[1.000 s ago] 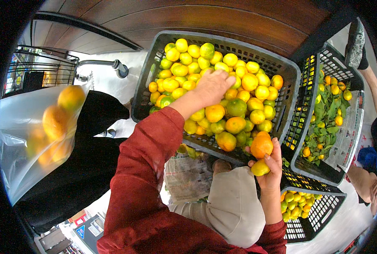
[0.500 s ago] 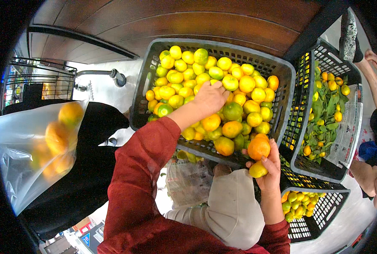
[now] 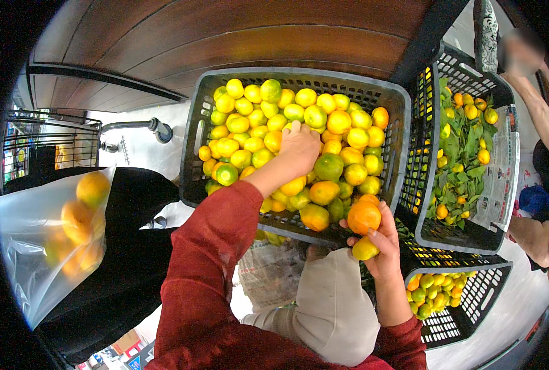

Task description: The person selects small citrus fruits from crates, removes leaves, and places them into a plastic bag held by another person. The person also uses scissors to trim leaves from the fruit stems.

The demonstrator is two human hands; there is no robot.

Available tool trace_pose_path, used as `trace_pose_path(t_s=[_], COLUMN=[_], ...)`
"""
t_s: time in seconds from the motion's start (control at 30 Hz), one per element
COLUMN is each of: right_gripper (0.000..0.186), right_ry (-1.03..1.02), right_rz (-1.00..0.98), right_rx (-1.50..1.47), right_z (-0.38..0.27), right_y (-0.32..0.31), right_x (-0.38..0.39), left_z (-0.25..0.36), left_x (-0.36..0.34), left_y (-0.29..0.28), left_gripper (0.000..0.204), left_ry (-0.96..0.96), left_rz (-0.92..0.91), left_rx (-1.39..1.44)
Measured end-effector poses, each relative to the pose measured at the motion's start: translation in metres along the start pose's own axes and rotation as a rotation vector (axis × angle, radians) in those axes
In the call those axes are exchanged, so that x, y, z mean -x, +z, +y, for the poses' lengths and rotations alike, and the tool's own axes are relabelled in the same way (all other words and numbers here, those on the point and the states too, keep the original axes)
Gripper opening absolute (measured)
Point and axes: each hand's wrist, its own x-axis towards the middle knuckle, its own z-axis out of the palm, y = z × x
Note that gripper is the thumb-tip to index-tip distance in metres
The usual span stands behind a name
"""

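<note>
A dark plastic crate [image 3: 398,129] is heaped with yellow, orange and greenish tangerines [image 3: 227,147]. My left hand [image 3: 301,150] reaches into the middle of the heap, its fingers curled downward among the fruit. The fingertips are hidden, so whatever they grip cannot be made out. At the crate's near right corner, my right hand [image 3: 383,251] is closed around an orange tangerine [image 3: 364,218] and a smaller yellow one [image 3: 365,248]. Another orange fruit [image 3: 369,199] shows partly behind the first; whether it is held too I cannot tell.
To the right stand a crate of leafy small citrus [image 3: 462,148] and a lower crate of small citrus [image 3: 435,293]. A clear plastic bag with tangerines [image 3: 24,228] hangs at the left, near someone in black and a wire cart [image 3: 52,139]. Another person's arm [image 3: 536,111] shows far right.
The view has shifted slightly, so the crate sits a little lower and further left. My left hand stays in the heap, and my right hand still holds its tangerines.
</note>
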Motion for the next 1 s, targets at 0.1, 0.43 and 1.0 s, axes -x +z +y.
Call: trace_pose_path(t_s=[0.1, 0.43, 1.0], right_gripper=[0.068, 0.069, 0.086], right_ry=[0.007, 0.010, -0.018], right_rz=[0.004, -0.070, -0.182], right_rx=[0.039, -0.069, 0.112], right_z=[-0.002, -0.003, 0.012], right_y=[0.001, -0.003, -0.017], right_x=[0.000, 0.001, 0.009], left_z=[-0.004, -0.031, 0.100], left_x=[0.012, 0.067, 0.124], left_y=[0.001, -0.015, -0.041], left_gripper=[0.039, 0.057, 0.046], left_ry=[-0.018, 0.293, 0.506], left_rz=[0.016, -0.018, 0.569], left_rx=[0.091, 2.624, 0.955])
